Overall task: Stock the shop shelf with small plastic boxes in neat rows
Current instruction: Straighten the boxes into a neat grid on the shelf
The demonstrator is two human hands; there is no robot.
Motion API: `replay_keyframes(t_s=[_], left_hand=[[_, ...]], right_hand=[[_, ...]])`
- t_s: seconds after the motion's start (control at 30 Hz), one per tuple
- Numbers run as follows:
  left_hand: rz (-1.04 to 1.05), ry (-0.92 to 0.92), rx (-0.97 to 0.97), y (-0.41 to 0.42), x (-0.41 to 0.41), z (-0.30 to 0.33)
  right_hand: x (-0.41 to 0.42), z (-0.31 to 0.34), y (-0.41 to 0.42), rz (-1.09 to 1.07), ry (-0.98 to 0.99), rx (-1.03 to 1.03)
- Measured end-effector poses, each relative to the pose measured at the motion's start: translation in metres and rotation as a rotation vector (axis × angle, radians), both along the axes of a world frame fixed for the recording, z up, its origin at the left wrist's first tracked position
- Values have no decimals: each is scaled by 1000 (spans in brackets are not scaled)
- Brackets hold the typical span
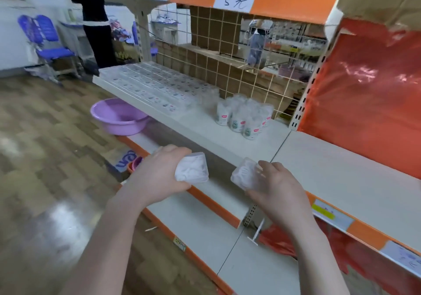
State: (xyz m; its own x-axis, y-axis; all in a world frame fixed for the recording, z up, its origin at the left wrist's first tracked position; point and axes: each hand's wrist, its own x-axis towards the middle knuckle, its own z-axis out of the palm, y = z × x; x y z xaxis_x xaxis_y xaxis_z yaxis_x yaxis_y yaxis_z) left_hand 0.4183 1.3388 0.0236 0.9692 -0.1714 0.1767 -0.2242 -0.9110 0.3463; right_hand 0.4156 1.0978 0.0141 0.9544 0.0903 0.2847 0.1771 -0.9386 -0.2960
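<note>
My left hand [159, 171] grips a small clear plastic box [193, 169] with white contents, held in front of the shelf's edge. My right hand [276, 184] holds a second clear box [245, 176] of the same kind, a little to the right. Both hang just below the front of the white middle shelf [205, 126]. On that shelf, neat rows of flat clear boxes [155, 87] fill the left part. A cluster of small round tubs [246, 117] stands at the shelf's right end.
A wire grid [227, 51] backs the shelf, with cardboard behind it. A purple basin [118, 117] sits on the lower shelf at left. Red plastic sheet [369, 89] covers the right bay. Below are lower white shelves [200, 221] with orange edging. Blue chairs [45, 42] stand far left.
</note>
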Motion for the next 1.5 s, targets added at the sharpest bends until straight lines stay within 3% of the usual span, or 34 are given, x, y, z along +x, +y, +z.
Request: replay_keyframes(t_s=[0.3,0.83,1.17,1.5], left_hand=[[131,10,-33,108,47,-18],[220,61,22,285,212,-5],[51,60,-2,371,311,-5],[-253,16,127,496,432,3]], right_hand=[[78,-9,109,142,31,7],[255,4,276,131,65,56],[320,-1,359,2,105,5],[369,-11,487,-274,132,32]])
